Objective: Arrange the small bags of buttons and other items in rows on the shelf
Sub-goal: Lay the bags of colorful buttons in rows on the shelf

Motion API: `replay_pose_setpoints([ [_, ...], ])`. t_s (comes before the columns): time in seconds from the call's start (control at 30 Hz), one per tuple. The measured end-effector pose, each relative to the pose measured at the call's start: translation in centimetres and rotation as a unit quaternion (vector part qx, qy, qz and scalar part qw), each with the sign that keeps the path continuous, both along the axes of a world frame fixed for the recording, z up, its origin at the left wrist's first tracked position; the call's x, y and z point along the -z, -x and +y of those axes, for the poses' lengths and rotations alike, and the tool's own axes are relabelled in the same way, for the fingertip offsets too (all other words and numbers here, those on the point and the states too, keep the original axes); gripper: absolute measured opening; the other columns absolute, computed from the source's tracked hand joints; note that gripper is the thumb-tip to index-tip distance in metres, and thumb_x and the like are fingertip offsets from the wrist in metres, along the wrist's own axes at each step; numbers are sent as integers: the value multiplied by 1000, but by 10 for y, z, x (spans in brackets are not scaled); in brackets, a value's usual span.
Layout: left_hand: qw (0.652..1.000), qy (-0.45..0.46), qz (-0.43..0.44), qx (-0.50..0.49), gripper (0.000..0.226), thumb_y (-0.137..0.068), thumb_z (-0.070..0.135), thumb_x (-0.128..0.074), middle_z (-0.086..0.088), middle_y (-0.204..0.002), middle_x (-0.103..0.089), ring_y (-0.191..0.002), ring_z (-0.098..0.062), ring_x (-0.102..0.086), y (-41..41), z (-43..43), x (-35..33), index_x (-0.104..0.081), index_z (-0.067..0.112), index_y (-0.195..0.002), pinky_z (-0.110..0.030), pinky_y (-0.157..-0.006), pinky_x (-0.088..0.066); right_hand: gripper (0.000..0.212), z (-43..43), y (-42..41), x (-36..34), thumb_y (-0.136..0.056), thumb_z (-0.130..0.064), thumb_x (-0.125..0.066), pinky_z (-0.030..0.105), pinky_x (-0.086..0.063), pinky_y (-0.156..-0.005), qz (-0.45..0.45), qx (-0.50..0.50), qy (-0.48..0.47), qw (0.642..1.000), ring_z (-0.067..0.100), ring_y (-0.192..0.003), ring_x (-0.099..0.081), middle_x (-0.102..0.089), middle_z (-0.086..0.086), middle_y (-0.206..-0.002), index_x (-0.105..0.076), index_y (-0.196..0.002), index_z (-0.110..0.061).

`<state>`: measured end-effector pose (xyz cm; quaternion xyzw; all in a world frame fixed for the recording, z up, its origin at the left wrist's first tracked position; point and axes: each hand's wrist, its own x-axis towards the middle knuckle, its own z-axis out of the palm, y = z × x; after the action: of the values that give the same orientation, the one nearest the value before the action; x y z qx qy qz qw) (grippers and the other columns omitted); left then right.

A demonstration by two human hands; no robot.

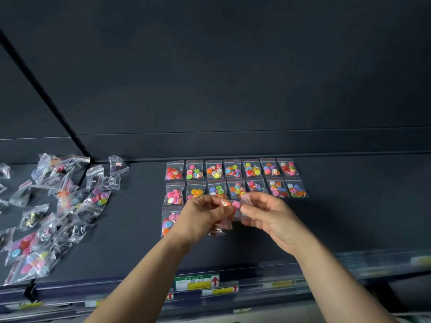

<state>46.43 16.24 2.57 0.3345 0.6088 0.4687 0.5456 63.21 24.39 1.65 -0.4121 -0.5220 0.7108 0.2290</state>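
Note:
Two neat rows of small clear bags of coloured buttons [233,170] lie flat on the dark shelf [349,217], toward its back. A third row starts at the left with one bag [168,221], partly hidden by my left wrist. My left hand [205,217] and my right hand [268,215] meet just in front of the second row. Both pinch the same small bag of buttons [234,207] between fingers and thumbs, above the shelf. More clear plastic hangs below my left hand's fingers.
A loose heap of unsorted small bags [65,201] covers the left part of the shelf, around a black upright post [46,96]. Price labels [197,282] run along the shelf's front edge. Bare shelf lies to the right of the rows.

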Motion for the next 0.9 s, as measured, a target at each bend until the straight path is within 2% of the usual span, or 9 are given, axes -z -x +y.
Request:
replay_pose_setpoints([
  [0.1,1000,7,0,3,14,-84,14,-70,-16,-74,-69,-48,-9,-54,-5,1,4,-68,1,-88,-24,-48,-46,12,6,-10,2,-82,-2,-70,30,-56,-71,-3,32,11,999,23,-89,-71,-74,12,-98,-70,-92,-7],
  [0.23,999,32,17,-6,13,-83,17,-71,-13,-71,-67,-49,-9,-50,-12,2,8,-72,5,-82,-24,-48,-48,9,18,-17,8,-83,-1,-69,31,-58,-67,-23,84,9,996,22,-82,-71,-75,11,-88,-71,-89,-7],
  [0.3,998,41,51,-16,14,-85,20,-68,-14,-73,-70,-50,-9,-53,-11,2,12,-73,7,-87,-25,-49,-50,9,23,-18,14,-86,-3,-67,26,-56,-63,-85,61,-39,994,16,-75,-69,-74,7,-86,-71,-90,-10],
  [0.4,992,45,98,-67,5,-86,19,-68,-1,-67,-72,-54,-13,-60,-5,2,16,-73,16,-86,-27,-51,-54,9,35,-18,24,-88,-9,-66,15,-49,-55,-219,-11,-156,963,1,-60,-63,-72,-4,-85,-70,-89,-17],
  [0.47,984,46,143,-92,2,-83,19,-72,3,-69,-72,-56,-12,-64,-2,2,18,-72,21,-83,-25,-52,-56,10,40,-12,31,-87,-12,-67,17,-52,-60,-250,-47,-204,945,0,-70,-64,-71,-8,-86,-70,-90,-21],
  [0.57,978,52,175,-102,12,-80,19,-75,3,-76,-70,-50,-7,-63,0,0,21,-70,21,-90,-21,-49,-55,15,39,-2,35,-85,-15,-70,23,-56,-80,-251,-64,-272,927,2,-87,-64,-69,-11,-93,-70,-99,-21],
  [0.67,972,53,210,-92,19,-79,23,-76,3,-81,-69,-47,-3,-62,1,-3,25,-70,20,-97,-21,-50,-54,26,37,-4,33,-86,-19,-70,17,-48,-83,-247,-64,-349,902,0,-97,-57,-62,-19,-104,-67,-111,-24],
  [0.73,969,54,220,-95,21,-79,24,-77,3,-85,-69,-50,-4,-63,1,-4,28,-71,20,-98,-22,-51,-55,26,36,-12,35,-85,-23,-70,20,-46,-89,-246,-68,-393,883,1,-102,-54,-60,-18,-111,-69,-110,-25],
  [0.9,962,56,252,-93,27,-77,26,-78,4,-95,-69,-52,-4,-64,-1,-3,33,-70,20,-102,-18,-49,-52,32,29,-25,52,-83,-33,-71,16,-34,-93,-260,-160,-425,852,0,-107,-45,-54,-19,-111,-69,-114,-27],
])
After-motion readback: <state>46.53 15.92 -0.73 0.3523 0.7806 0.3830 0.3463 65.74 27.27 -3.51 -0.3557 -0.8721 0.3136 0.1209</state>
